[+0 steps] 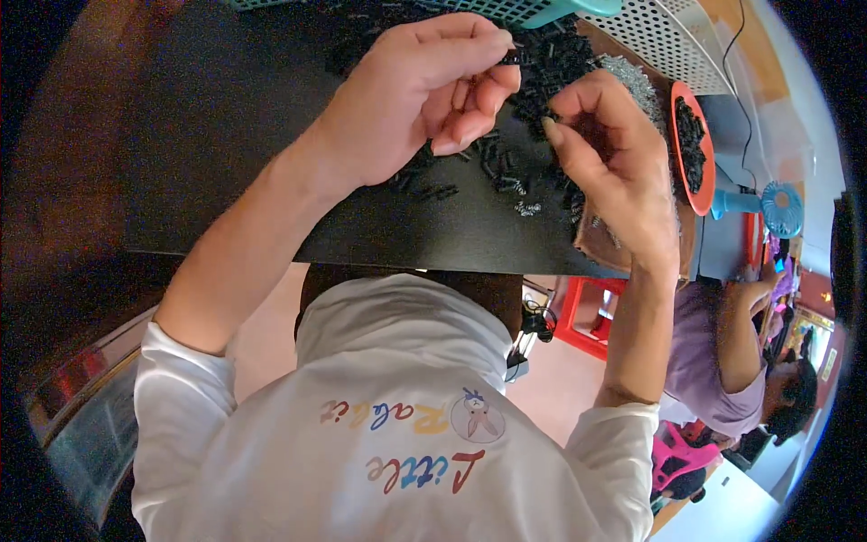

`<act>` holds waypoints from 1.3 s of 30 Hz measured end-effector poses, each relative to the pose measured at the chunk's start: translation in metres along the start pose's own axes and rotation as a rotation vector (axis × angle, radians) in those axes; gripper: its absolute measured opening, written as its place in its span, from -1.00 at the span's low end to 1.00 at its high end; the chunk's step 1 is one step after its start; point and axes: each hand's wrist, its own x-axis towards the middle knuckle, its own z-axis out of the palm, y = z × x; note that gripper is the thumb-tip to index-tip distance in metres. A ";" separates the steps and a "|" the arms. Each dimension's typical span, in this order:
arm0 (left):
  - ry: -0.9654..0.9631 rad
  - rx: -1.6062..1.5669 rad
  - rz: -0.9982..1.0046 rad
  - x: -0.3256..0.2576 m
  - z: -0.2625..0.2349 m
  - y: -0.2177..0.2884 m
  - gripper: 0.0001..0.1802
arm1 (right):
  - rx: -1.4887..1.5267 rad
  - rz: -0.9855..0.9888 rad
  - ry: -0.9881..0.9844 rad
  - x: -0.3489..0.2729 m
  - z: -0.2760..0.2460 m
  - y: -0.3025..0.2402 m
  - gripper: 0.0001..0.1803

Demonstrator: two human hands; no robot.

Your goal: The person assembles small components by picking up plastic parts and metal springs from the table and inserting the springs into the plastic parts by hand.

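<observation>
My left hand [424, 95] is raised over the dark table, thumb and forefinger pinched on a small black plastic part [513, 57]. Its other fingers curl loosely below. To its right, my right hand [623, 158] hovers above a brown tray, with thumb and forefinger almost meeting in a pinch. Whatever those tips hold, if anything, is too small to make out. Beneath and between the hands spreads a heap of small black parts [546, 77]. Small metal springs [629, 79] lie in the brown tray [598, 246], and a few loose springs [527, 209] rest on the table.
A teal basket [551, 11] and a white perforated basket [673, 45] stand at the far side. On the right are a red plate [679, 144] of black pieces and a small blue fan [780, 210]. A person in a purple sleeve [713, 361] sits beyond the table's right end.
</observation>
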 end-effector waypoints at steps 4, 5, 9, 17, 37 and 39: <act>-0.032 0.017 -0.048 0.000 0.003 0.000 -0.74 | 0.000 0.003 0.006 0.000 -0.010 -0.010 -0.84; -0.017 0.031 -0.072 -0.001 0.004 0.000 -0.75 | -0.008 -0.016 0.002 0.001 -0.010 -0.011 -0.84; -0.029 0.081 -0.095 -0.002 0.004 -0.001 -0.77 | 0.035 -0.041 0.005 0.001 -0.011 -0.014 -0.84; -0.064 0.149 -0.082 -0.003 0.004 -0.001 -0.77 | 0.071 0.018 -0.049 -0.005 -0.015 -0.022 -0.87; -0.028 0.162 -0.127 -0.005 0.007 -0.004 -0.77 | -0.117 -0.204 -0.019 -0.003 -0.014 -0.027 -0.88; -0.036 0.171 -0.118 -0.005 0.006 -0.004 -0.77 | -0.111 -0.181 -0.030 -0.003 -0.013 -0.028 -0.88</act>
